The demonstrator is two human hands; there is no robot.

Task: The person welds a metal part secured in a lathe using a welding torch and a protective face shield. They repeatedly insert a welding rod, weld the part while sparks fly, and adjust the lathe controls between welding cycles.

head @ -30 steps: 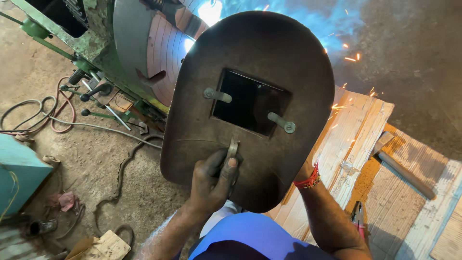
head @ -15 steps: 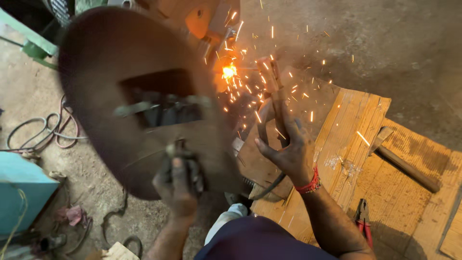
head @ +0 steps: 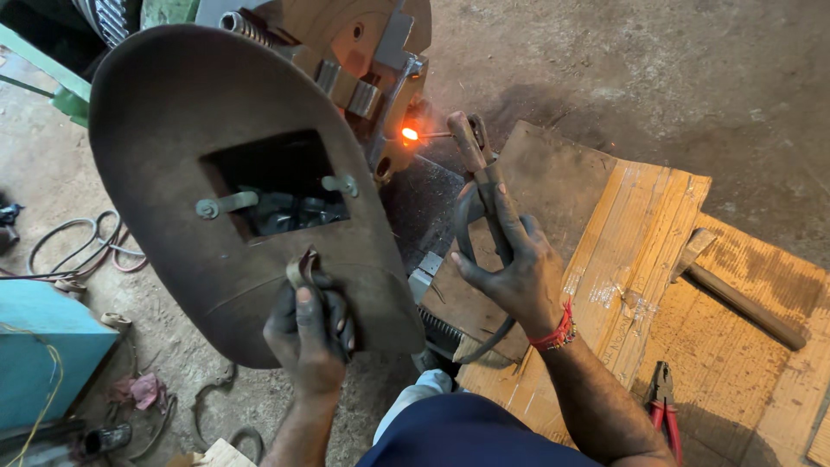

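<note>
The electrode holder (head: 474, 160) is clamped in the right hand (head: 519, 268), fingers wrapped on its grip, its rod tip touching a glowing orange spot (head: 410, 133) on the grey metal workpiece (head: 372, 78) beyond the far edge of the wooden boards (head: 640, 251). The left hand (head: 309, 333) grips the handle of the dark welding shield (head: 225, 182), fingers closed round it. To weld well, I judge, keep the rod steady and the shield window in line with the glow. Against half a second ago, the sparks have died to one ember and the shield sits lower left. A hammer (head: 735, 290) and red pliers (head: 663, 406) lie on the boards.
</note>
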